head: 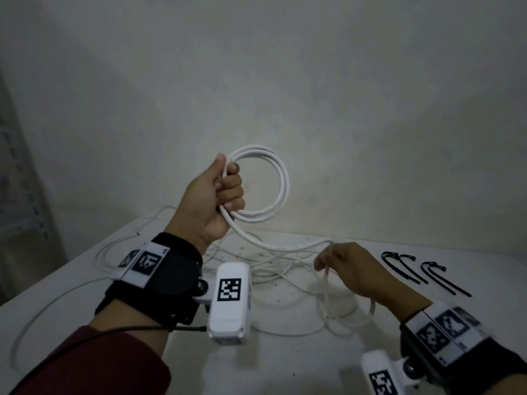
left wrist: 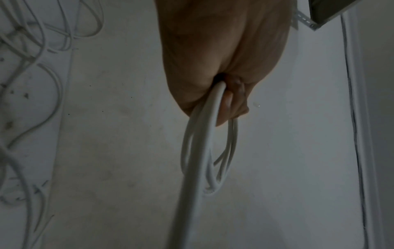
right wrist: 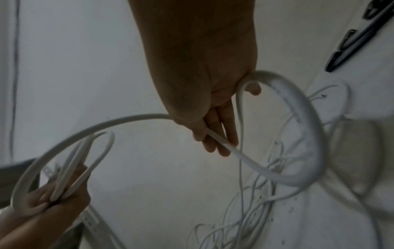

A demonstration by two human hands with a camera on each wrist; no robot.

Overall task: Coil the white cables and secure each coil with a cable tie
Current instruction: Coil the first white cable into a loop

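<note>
Overhead, the left hand (head: 212,201) grips a white cable coil (head: 263,186) while the right hand (head: 352,269) pinches its loose trailing strand (head: 326,283) above the table (head: 285,363).

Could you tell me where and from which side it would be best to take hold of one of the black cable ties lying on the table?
Probably by the straight tail of the nearest cable tie, pinched from above with the right hand, which is closest. The ties lie flat on the table, apart from the loose white cables, with their hooked heads pointing away.
</note>
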